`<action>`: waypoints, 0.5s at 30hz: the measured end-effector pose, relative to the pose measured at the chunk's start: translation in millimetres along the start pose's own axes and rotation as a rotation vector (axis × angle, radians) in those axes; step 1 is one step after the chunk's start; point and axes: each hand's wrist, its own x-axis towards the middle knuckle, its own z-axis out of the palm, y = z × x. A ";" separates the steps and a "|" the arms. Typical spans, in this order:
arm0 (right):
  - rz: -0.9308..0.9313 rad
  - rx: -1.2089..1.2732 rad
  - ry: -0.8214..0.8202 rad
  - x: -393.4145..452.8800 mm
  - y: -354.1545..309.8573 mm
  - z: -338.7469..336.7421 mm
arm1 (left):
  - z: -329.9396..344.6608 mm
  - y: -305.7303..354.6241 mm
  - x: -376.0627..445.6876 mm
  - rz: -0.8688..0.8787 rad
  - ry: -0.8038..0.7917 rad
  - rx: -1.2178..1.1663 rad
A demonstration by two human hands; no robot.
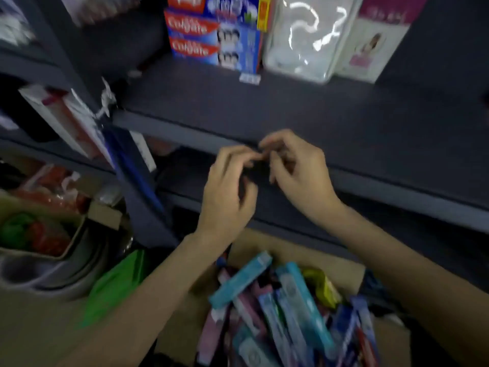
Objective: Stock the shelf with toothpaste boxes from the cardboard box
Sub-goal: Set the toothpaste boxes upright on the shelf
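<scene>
A cardboard box [288,251] at the bottom holds several toothpaste boxes [280,305] in teal, pink and blue, lying jumbled. Red and blue Colgate boxes [211,38] are stacked at the back of the dark shelf [264,107]. My left hand [227,192] and my right hand [296,168] hover together in front of the shelf's front edge, above the cardboard box. Their fingers are loosely curled and the fingertips meet. I see nothing held in either hand; the frame is blurred.
A clear plastic pack [304,41] and a white and pink carton [375,41] stand right of the Colgate stack. A white package [66,120] lies on the left shelf. Lower left are a green pack [116,284] and another carton [74,234] of goods.
</scene>
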 end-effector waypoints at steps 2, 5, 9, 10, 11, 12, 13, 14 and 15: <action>-0.017 -0.089 -0.123 -54.8 14.3 9.3 | 10.3 -4.3 -52.1 -0.039 -0.135 0.004; 0.177 -0.226 -0.357 -130.4 56.7 27.9 | 28.7 -19.7 -120.7 -0.180 -0.408 0.071; 0.584 -0.449 -0.860 -216.1 111.0 44.7 | 53.0 -36.2 -183.0 -0.402 -0.908 0.301; 0.672 -0.438 -0.970 -234.3 117.6 49.3 | 57.6 -38.4 -194.3 -0.436 -1.051 0.342; 0.749 -0.422 -1.049 -251.0 123.0 55.5 | 60.4 -38.8 -203.8 -0.466 -1.168 0.362; 0.805 -0.410 -1.096 -266.0 126.9 62.2 | 61.2 -39.9 -211.8 -0.506 -1.246 0.366; 0.840 -0.403 -1.113 -279.1 130.2 69.5 | 60.1 -41.5 -218.7 -0.545 -1.280 0.357; 0.864 -0.405 -1.110 -289.8 132.6 77.0 | 58.1 -43.2 -225.0 -0.593 -1.286 0.339; 0.889 -0.421 -1.073 -298.0 135.3 84.2 | 55.5 -44.0 -230.1 -0.635 -1.273 0.315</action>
